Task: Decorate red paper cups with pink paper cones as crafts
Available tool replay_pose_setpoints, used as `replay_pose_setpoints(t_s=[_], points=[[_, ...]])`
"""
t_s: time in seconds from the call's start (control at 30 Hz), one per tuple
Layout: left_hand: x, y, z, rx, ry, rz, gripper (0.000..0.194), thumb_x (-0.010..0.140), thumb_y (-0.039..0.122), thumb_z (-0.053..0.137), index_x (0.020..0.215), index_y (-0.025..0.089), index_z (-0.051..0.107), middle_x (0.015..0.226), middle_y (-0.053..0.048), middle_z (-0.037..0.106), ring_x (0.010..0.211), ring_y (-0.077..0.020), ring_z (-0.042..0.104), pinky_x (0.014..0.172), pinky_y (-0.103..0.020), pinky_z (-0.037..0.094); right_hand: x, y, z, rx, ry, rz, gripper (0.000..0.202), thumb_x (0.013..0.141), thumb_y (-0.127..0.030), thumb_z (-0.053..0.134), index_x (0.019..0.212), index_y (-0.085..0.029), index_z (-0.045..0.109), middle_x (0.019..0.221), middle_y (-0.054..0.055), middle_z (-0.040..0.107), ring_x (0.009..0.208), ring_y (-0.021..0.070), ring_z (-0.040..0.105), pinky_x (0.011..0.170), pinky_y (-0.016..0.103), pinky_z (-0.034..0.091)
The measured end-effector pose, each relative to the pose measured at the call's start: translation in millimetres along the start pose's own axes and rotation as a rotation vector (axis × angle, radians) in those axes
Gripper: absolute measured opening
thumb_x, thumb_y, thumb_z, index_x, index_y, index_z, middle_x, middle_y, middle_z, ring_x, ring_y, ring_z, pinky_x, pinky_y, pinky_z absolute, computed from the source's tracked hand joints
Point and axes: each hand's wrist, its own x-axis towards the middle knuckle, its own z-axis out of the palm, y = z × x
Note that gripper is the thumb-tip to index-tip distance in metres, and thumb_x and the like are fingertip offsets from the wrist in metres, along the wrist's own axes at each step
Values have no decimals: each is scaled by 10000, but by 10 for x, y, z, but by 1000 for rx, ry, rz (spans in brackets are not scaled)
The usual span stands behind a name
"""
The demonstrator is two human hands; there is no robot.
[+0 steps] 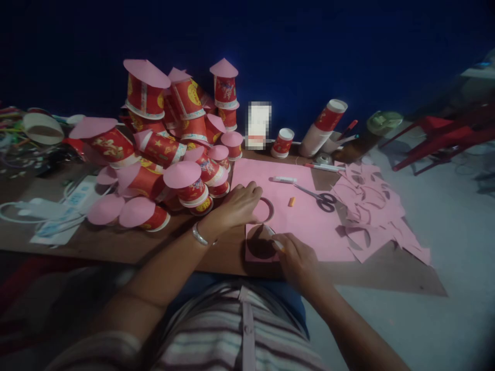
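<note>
My left hand, with a bracelet at the wrist, has its fingers curled over the left edge of a dark ring, like a tape roll, lying flat on a pink paper sheet. A slim white pen is gripped in my right hand, its tip close to the ring's near edge. Just below the ring, a round hole in the paper shows the brown table. Scissors, a white tube and a small orange piece lie on the sheet.
Red paper cups with pink cone tops crowd the table's left half. Pink paper scraps pile up at right. Behind stand a single cup and a tilted cup stack. A white power strip lies far left.
</note>
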Motion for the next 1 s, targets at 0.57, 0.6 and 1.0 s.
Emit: replay_pose_setpoints(t_s=[0.57,0.6,1.0], points=[[53,63,-118,-33,-110,-63,386,789,179,703,1120,147,506,1210,-140,567,1051,-278,594,892,-398,455,523,536,46,151,-38,19,676,956,-356,631,1523,-161,320,1402,226,602,1111,297,687,891,480,601],[45,59,-101,-41,-96,-50,429,786,188,704,1159,143,496,1256,-148,555,1078,-279,587,904,-400,458,553,575,129,146,-73,-8,715,940,-379,656,1523,-141,316,1410,248,588,1155,321,668,911,503,589],[19,5,22,-90,-53,-60,434,760,234,749,1109,174,498,1171,-108,542,1090,-271,580,934,-397,469,633,695,463,113,-143,-51,539,844,-129,641,1364,-91,507,1282,240,638,1155,315,637,949,490,555]])
